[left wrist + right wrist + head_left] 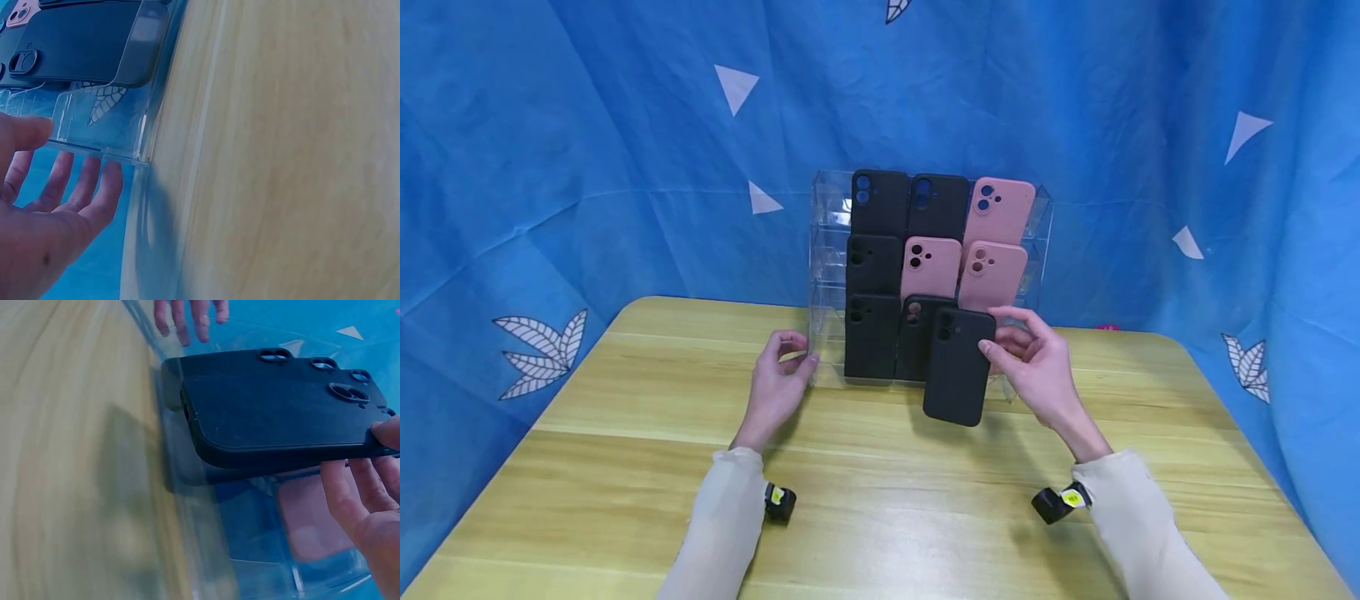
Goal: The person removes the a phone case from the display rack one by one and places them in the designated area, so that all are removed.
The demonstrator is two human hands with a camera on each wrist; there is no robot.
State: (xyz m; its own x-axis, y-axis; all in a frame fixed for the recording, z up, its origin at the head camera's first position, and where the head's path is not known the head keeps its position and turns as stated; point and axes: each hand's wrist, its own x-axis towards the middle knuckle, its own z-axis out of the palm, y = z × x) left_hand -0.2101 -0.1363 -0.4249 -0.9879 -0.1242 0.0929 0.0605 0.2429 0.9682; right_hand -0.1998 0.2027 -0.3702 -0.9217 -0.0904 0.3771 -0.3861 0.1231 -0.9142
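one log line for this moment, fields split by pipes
right fingers: pinch black phone case in front of bottom row | left fingers: hold left edge of clear display rack | rack: five black cases, three pink cases

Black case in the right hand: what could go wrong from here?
The black case, pinched near its upper end by the right hand, might slip onto the table. Being in front of another case, it could knock that askew. A bump might shift the rack, though the left hand is at its side.
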